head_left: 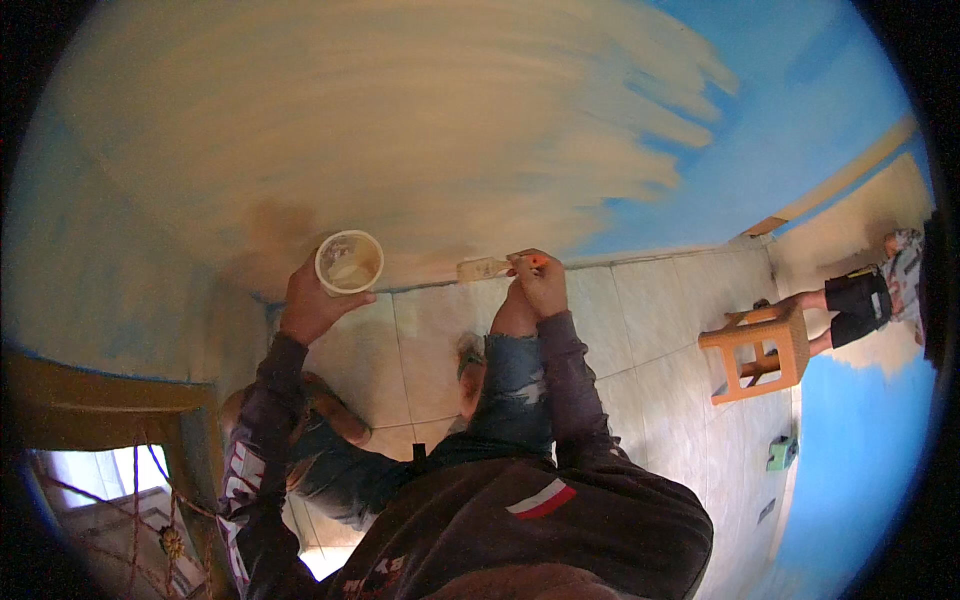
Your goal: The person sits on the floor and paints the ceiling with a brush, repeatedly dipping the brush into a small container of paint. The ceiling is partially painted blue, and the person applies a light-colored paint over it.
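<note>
My left hand (308, 303) is wrapped round a small white tub (349, 262), with some pale cream paint in the bottom and smears on its inner wall. In my right hand (543, 286) is a flat paintbrush (482, 269), pinched by an orange-tipped handle. Its pale bristle end points left, toward the tub but apart from it. Both hands are in front of the wall (430, 130), which is covered in cream over blue, with ragged brush strokes at the right. Whether the bristles touch the wall's lower edge I cannot tell.
A light tiled floor (650, 310) lies beneath me. To the right an orange plastic stool (757, 352) stands near another person (860, 300) by the far wall. A small green box (782, 453) is on the floor there. At lower left, ropes (135, 510) hang in a brown-framed opening.
</note>
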{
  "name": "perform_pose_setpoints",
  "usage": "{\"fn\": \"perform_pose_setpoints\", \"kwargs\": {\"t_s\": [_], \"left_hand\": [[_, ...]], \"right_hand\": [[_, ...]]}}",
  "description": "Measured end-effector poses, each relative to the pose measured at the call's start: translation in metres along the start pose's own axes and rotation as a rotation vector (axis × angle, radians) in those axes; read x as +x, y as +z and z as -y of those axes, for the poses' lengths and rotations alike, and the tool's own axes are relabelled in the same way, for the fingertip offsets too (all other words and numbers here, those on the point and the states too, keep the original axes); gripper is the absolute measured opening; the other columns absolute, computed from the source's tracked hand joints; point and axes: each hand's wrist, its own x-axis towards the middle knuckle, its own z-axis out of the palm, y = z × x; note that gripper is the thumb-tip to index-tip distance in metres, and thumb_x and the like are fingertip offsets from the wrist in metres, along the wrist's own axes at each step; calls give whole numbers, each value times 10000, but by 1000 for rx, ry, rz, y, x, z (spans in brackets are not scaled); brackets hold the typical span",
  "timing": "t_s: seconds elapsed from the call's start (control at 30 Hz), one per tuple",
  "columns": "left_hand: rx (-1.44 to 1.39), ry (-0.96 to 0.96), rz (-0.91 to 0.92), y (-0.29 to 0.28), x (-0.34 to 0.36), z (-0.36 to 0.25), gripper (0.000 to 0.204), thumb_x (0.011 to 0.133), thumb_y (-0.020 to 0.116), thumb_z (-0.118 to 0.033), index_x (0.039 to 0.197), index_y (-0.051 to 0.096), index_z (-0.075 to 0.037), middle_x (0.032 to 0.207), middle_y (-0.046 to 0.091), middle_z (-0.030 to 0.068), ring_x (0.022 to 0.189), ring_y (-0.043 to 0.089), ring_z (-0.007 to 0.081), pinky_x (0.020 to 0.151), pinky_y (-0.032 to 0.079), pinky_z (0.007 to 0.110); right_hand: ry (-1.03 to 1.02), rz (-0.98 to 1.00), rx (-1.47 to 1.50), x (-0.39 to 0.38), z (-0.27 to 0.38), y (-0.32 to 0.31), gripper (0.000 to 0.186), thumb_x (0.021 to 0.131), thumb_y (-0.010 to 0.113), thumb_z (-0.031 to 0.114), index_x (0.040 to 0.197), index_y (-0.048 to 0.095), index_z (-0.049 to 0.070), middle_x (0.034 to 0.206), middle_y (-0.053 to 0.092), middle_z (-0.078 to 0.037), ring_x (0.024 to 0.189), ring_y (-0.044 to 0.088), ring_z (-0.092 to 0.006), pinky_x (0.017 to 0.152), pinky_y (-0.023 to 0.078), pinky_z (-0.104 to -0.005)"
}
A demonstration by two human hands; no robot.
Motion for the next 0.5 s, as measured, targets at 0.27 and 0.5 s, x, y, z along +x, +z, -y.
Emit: {"fn": "perform_pose_setpoints", "kwargs": {"t_s": [0.27,0.5], "left_hand": [[49,4,-7,4,1,4,774,634,942,-288,1251,570,-6,1175,678,147,1094,661,257,942,531,381],[17,-28,23,7,2,-5,774,635,943,-259,1258,561,-4,1202,664,153,1106,655,254,940,538,379]], "right_hand": [[-44,350,-673,24,26,20,305,866,633,315,886,715,22,858,708,-207,816,693,-376,772,545,-455],[-233,683,-773,16,-32,71,282,822,603,296,848,710,37,857,699,-206,821,671,-421,745,537,-514]]}}
